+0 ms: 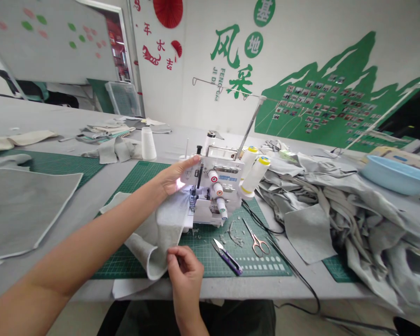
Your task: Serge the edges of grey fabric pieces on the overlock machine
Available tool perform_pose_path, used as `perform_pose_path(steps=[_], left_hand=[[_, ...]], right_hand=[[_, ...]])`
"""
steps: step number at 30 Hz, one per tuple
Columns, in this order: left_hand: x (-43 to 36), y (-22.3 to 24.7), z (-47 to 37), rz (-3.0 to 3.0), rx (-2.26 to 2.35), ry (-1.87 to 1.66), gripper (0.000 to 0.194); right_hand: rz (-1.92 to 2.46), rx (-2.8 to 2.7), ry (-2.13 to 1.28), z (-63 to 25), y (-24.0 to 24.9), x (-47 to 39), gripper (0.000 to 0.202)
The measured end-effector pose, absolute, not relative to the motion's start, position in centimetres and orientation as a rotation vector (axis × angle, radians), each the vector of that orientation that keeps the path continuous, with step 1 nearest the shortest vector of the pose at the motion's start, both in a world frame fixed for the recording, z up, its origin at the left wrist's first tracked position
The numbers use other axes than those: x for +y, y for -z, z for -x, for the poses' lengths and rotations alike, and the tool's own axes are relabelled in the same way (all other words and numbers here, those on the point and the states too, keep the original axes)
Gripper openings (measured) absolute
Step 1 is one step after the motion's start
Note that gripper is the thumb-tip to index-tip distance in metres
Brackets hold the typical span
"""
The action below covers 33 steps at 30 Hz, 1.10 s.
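A white overlock sewing machine stands with its lamp lit beside the needle. My left hand grips the machine's left end, thumb stretched along the top; its other fingers are partly hidden behind. Grey fabric with a pale stitched edge runs under the presser foot area and hangs in a curl toward me. Close to the table's front edge, my right hand is closed, pinching the near edge of this fabric between thumb and forefinger.
Purple thread snips and scissors lie on the green cutting mat among lint. A heap of grey fabric pieces and a blue basin are right. Left lie a grey panel and a thread cone.
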State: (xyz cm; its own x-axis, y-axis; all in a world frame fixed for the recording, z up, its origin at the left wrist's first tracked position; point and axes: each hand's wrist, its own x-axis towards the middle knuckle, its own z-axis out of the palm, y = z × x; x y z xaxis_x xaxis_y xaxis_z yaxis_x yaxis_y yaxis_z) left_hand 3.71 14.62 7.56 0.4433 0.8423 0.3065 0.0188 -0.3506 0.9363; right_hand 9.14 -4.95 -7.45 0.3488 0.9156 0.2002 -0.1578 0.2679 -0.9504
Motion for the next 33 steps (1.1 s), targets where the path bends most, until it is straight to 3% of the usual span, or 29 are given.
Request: perform_pose_path(steps=[8,13,17,21,33], left_hand=[[14.9,-8.0,-3.7,-1.719,0.88,-1.14,0.067],[11.3,-6.6,-0.3,-1.953,1.125,-1.307,0.038],[8.5,-4.7,2.0,-2.332,0.975,-0.975,0.019],[8.4,-3.7,2.5,-2.545,0.842,-0.729,0.026],[9.7,-4.8,3.7,-2.763,0.615,-0.464,0.033]], right_hand=[[1.053,-0.99,-0.822,-9.2,6.3,-4.8,0.014],[1.048,-0.983,-0.801,-9.2,6.0,-4.8,0.016],[1.054,-0.984,-0.79,-9.3,6.0,-5.2,0.013],[1.058,-0.962,-0.776,-9.4,5.7,-5.7,0.014],[1.05,-0.951,-0.789,-10.1,5.7,-6.1,0.014]])
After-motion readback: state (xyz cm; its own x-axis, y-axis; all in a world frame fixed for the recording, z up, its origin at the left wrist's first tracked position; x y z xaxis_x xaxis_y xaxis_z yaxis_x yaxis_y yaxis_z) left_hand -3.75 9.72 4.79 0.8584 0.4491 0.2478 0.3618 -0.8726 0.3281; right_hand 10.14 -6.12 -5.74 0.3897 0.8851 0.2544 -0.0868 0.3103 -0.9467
